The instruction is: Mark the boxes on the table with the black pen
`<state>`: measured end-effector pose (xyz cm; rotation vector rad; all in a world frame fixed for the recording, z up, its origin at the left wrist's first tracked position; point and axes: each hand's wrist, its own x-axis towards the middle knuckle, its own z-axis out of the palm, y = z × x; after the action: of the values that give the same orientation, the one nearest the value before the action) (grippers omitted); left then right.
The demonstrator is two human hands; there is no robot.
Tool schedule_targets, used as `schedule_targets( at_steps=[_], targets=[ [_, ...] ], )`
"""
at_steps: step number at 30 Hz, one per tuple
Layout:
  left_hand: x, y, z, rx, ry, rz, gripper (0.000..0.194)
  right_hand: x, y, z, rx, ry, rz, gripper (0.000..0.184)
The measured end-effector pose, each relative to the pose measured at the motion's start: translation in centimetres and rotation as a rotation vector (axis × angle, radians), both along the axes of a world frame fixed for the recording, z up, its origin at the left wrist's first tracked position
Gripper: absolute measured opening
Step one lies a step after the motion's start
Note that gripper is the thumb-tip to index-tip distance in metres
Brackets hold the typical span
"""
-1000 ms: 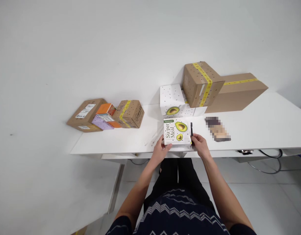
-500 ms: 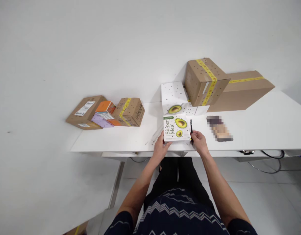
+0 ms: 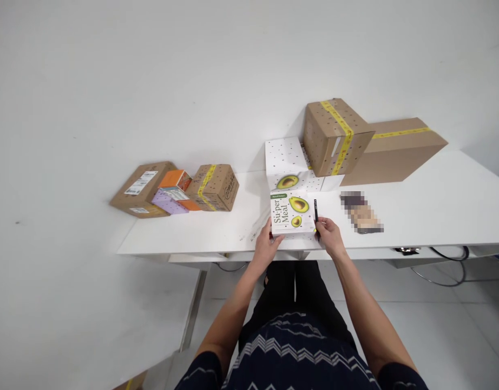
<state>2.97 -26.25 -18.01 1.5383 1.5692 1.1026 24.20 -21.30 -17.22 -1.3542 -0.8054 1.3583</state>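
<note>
A white box (image 3: 290,214) printted "Super Meal" with avocado pictures lies at the front of the table. My left hand (image 3: 267,245) grips its lower left corner, thumb along the front edge and fingers at the left side. At the box's right side, my right hand (image 3: 329,236) is closed on a slim black pen-like tool (image 3: 315,211), which stands out past the fingers along the box edge. Whether those fingertips also press on the box, I cannot tell. Behind it stands a taller white avocado box (image 3: 285,156).
A taped carton (image 3: 334,135) and a long carton (image 3: 395,154) stand at the back right. On the left are a labelled carton (image 3: 142,189), an orange box (image 3: 175,179) and a small taped carton (image 3: 212,187). A blurred flat item (image 3: 362,212) lies right of my hands.
The view has shifted slightly, so the cartons at the right appear a little further left. Both hands keep their hold, and the box and black tool have hardly moved.
</note>
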Motion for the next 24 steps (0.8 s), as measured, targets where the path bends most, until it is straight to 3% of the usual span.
schedule_targets(
  at_steps=[10, 15, 17, 22, 24],
  targets=[
    [0.2, -0.2, -0.2, -0.033, -0.047, 0.033, 0.082, 1.2, 0.0, -1.0, -0.029, 0.113, -0.097, 0.037],
    [-0.1, -0.3, -0.1, -0.069, -0.048, 0.024, 0.088, 1.8, 0.3, -1.1, -0.007, 0.008, -0.034, 0.041],
    [-0.3, -0.4, 0.0, -0.078, -0.048, 0.004, 0.088, 2.3, 0.9, -0.7, 0.003, -0.195, 0.018, 0.04],
    [-0.5, -0.2, 0.2, -0.064, -0.057, -0.023, 0.078, 3.2, 2.7, 1.2, 0.036, -1.074, 0.15, 0.035],
    [-0.5, -0.2, 0.2, -0.05, -0.051, -0.021, 0.074, 3.1, 3.2, 1.6, 0.038, -1.325, 0.217, 0.035]
  ],
)
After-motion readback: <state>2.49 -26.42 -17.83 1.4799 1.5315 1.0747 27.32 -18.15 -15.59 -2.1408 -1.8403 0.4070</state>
